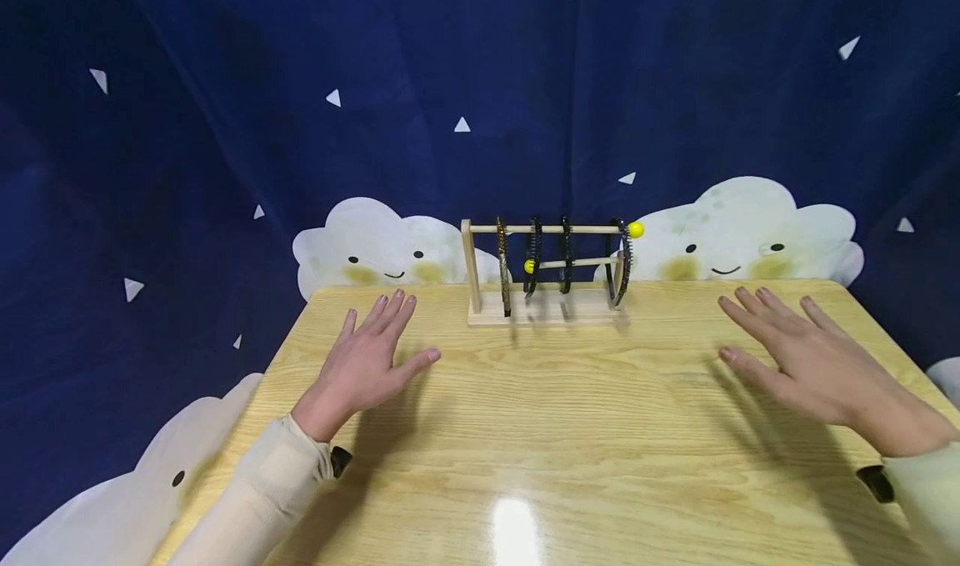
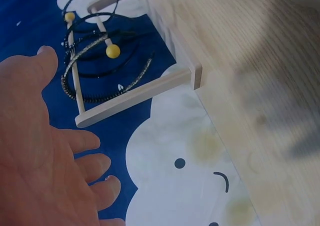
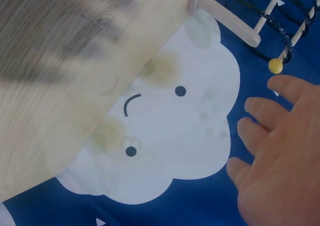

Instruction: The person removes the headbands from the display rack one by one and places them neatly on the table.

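A small wooden rack with two rods tipped by yellow balls stands at the back of the table. Several headbands hang on it: a gold-brown one at the left, dark ones in the middle, and a black toothed one at the right end. My left hand hovers over the table left of the rack, fingers spread, holding nothing. On the far right my right hand is held palm down with spread fingers, also holding nothing. Neither hand touches the rack.
The light wood table reaches back to a dark blue curtain printed with white triangles and smiling clouds. Dark straps or devices show at both wrists.
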